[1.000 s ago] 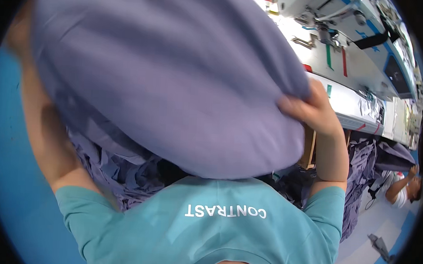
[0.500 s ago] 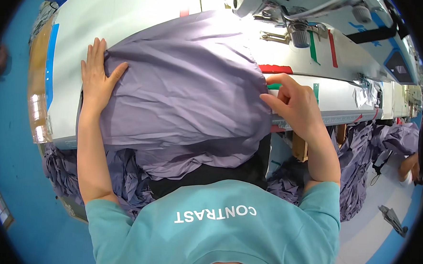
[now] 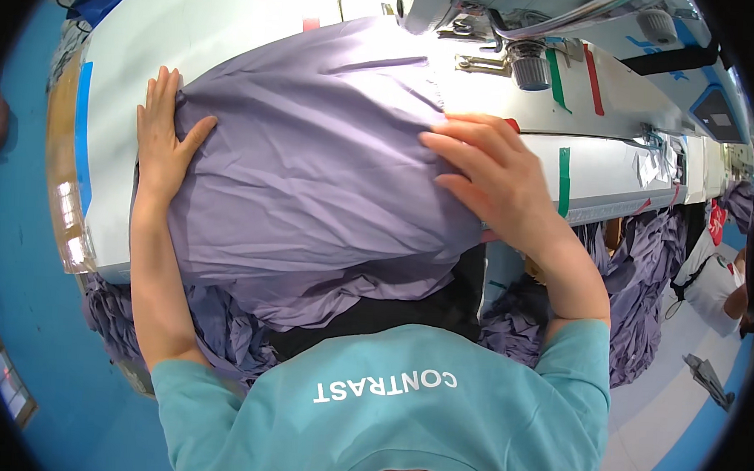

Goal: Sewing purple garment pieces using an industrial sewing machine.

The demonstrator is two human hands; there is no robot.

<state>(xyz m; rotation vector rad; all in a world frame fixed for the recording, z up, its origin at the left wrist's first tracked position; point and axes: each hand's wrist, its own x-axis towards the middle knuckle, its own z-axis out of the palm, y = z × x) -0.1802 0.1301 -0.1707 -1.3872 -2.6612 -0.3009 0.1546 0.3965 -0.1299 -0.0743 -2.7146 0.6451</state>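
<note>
A large piece of mauve-purple fabric (image 3: 312, 168) lies spread over the white sewing table (image 3: 235, 23), wrinkled across its middle and hanging over the front edge. At its left border my left hand (image 3: 162, 143) rests flat, fingers stretched forward and thumb apart on the cloth. My right hand (image 3: 504, 174) is at the right border of the fabric, fingers extended over the edge with the thumb spread below them; it does not grip the cloth. Just beyond that hand stands the sewing machine (image 3: 576, 24), its round metal knob (image 3: 531, 70) and metal plate parts past the fabric's far right corner.
Bunched purple cloth (image 3: 643, 292) hangs at the right, and more purple cloth (image 3: 227, 321) lies below the table's front left. Green tape (image 3: 564, 181) and red tape (image 3: 593, 80) mark the table. A co-worker's arm (image 3: 736, 301) shows at the far right.
My right hand has moved left and slightly away from me, its fingers going from curled to extended over the fabric edge. My left hand stays on the left border.
</note>
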